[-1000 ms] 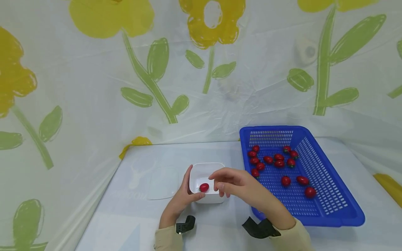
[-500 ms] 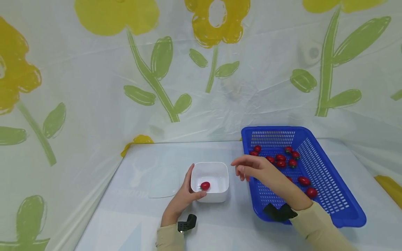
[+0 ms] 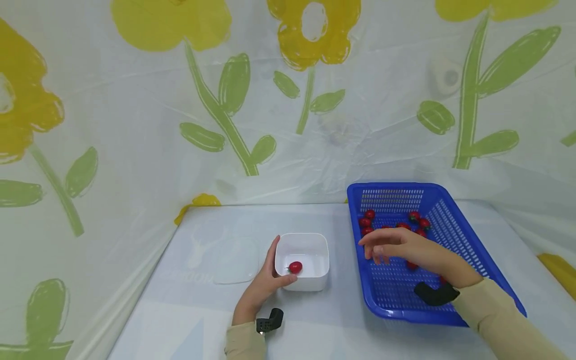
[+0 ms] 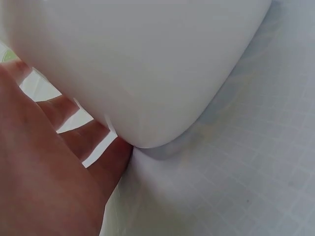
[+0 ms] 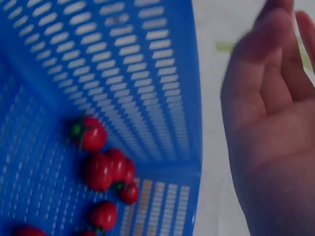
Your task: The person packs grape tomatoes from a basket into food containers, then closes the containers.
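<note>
A small white square container point(image 3: 310, 284) stands on the table with one red cherry tomato point(image 3: 295, 267) inside. My left hand point(image 3: 263, 284) grips its left side, thumb over the near rim and fingers along the outer wall; the left wrist view shows the fingers against the white wall point(image 4: 138, 73). Over the left part of a blue perforated basket point(image 3: 391, 314) hovers my right hand point(image 3: 405, 245), fingers loosely bent and holding nothing. Several cherry tomatoes point(image 5: 98, 172) lie in the basket, some hidden beneath the right hand in the head view.
Left of the container a clear, flat lid point(image 3: 235, 262) lies on the white table point(image 3: 180, 300). Behind the table hangs a white cloth point(image 3: 360, 150) printed with yellow flowers and green leaves.
My right hand has moved rightward from above the container to above the basket. The left hand stays on the container, and the tomato remains inside it.
</note>
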Motion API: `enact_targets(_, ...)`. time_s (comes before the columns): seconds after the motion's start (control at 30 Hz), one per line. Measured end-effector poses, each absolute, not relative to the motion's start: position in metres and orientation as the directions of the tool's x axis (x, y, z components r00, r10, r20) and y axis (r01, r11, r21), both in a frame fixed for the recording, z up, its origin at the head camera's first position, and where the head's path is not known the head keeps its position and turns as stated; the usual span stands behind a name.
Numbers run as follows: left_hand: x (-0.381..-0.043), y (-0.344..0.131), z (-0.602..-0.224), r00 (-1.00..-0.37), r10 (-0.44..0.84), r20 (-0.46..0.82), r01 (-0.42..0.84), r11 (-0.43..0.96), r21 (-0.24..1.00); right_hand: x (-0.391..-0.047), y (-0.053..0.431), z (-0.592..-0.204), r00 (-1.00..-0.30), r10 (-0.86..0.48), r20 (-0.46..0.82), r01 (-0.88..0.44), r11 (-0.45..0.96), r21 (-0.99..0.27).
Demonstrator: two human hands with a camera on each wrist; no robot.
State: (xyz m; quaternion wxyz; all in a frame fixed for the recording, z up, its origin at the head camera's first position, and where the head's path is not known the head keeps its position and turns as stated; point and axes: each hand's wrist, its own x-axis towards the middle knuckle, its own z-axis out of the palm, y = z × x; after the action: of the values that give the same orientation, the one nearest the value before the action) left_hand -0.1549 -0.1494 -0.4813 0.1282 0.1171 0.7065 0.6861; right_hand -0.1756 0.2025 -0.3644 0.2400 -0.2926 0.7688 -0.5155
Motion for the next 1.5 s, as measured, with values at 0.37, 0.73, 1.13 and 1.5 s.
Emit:
enact_targets(0.37, -0.154, -0.149, -0.482, -0.946, 0.324, -0.015, 0.005, 0.063, 0.998, -0.187, 0.261, -0.381, -0.636, -0.744, -0.206, -0.126, 0.364, -0.923)
enact_targets(0.73, -0.144, -0.148, -0.456, -0.931, 0.359, -0.066, -0.058, 0.034, 0.998, -0.191, 0.283, -0.395, -0.71, -0.616, -0.341, -0.051, 0.529, -0.847)
enact_targets(1.13, -0.139, -0.137, -0.445, -0.938, 0.336, -0.082, -0.074, 0.037, 0.997, -0.195, 0.298, -0.399, -0.706, -0.598, -0.379, -0.055, 0.58, -0.813)
enact_targets(1.5, -0.152, -0.142, -0.472, -0.944, 0.323, -0.074, -0.061, 0.05, 0.997, -0.202, 0.299, -0.409, -0.761, -0.501, -0.412, -0.021, 0.653, -0.757)
